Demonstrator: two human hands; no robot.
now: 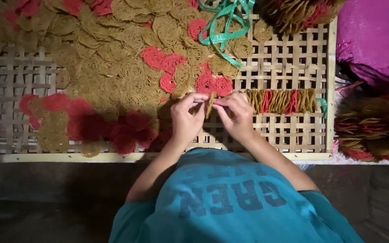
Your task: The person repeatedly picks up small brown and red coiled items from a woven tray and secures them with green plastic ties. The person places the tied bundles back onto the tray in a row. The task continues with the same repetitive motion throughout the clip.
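My left hand point(186, 118) and my right hand point(236, 115) meet over a woven bamboo tray point(289, 135). Together they pinch a thin yellow lacy disc point(210, 104) held on edge between the fingertips. Just right of my right hand lies a row of stacked discs point(281, 101), yellow and red, standing on edge and tied with a green strip point(323, 106). A large heap of loose yellow discs point(113, 58) and red discs point(212, 83) covers the tray beyond and to the left of my hands.
Green plastic ribbon point(225, 22) lies coiled at the tray's far edge. Tied bundles of discs point(370, 128) are piled right of the tray, below a magenta bag point(374, 36). Another bundle point(293, 13) sits at the top. The tray's near rim point(68, 157) borders dark floor.
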